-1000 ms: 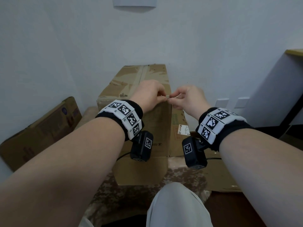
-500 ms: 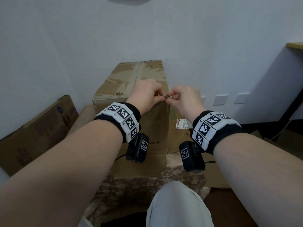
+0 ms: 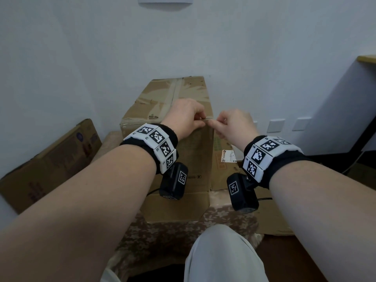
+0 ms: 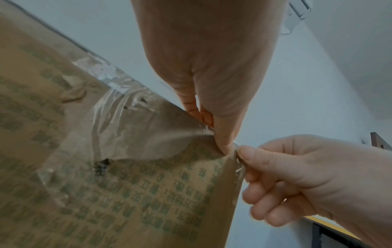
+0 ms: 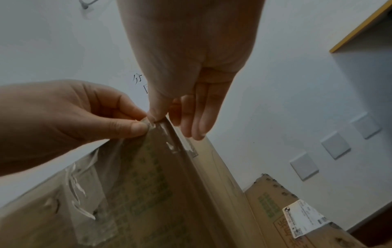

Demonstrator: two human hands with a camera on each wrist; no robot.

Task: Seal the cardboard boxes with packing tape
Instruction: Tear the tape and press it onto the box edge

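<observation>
A tall brown cardboard box (image 3: pixel 173 110) stands on end in front of me, with old clear tape along its top seam. At its near right top corner, both hands pinch a short strip of clear tape (image 3: pixel 207 119). My left hand (image 3: pixel 200 121) holds one end and my right hand (image 3: pixel 215 123) the other. In the left wrist view the left hand (image 4: pixel 212 132) pinches wrinkled clear tape (image 4: pixel 131 134) that lies stuck on the box's printed front (image 4: pixel 106 209). In the right wrist view the right hand (image 5: pixel 158 116) nips the tape (image 5: pixel 169 134) at the box edge.
A second box (image 3: pixel 228 156) with a white label stands behind on the right. Another carton (image 3: pixel 50 163) leans on the left wall. Patterned cloth (image 3: pixel 173 237) and flat cardboard (image 3: pixel 270 220) cover the floor. My knee (image 3: pixel 221 253) is below. A desk edge (image 3: pixel 366 58) is at the right.
Both hands stay at the box's corner, pinching the tape. Only the fingers and the view have shifted slightly.
</observation>
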